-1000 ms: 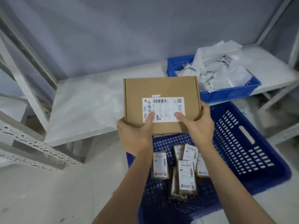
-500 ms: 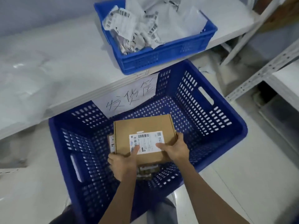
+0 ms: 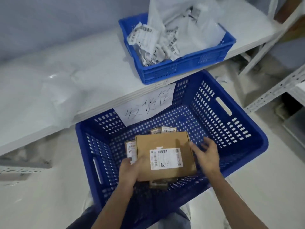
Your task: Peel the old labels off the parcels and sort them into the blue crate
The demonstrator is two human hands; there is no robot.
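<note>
A flat brown cardboard box (image 3: 158, 141) with a white barcode label (image 3: 165, 158) lies inside the large blue crate (image 3: 257, 142), on top of several small labelled parcels (image 3: 131, 148). My left hand (image 3: 129, 170) grips the box's near left corner, with the fingers tucked beneath it. My right hand (image 3: 207, 157) hovers at the box's right edge with its fingers spread and holds nothing. The box hides most of the small parcels beneath it.
A white shelf (image 3: 57, 90) runs above the crate, with a handwritten paper sign (image 3: 148, 104) hanging from its edge. On it stands a smaller blue crate (image 3: 181, 70) full of peeled labels and plastic bags. White metal racking (image 3: 272, 90) stands on the right.
The box came down from chest height into the large crate and now rests on the small parcels. My right hand has let go of its right edge and opened.
</note>
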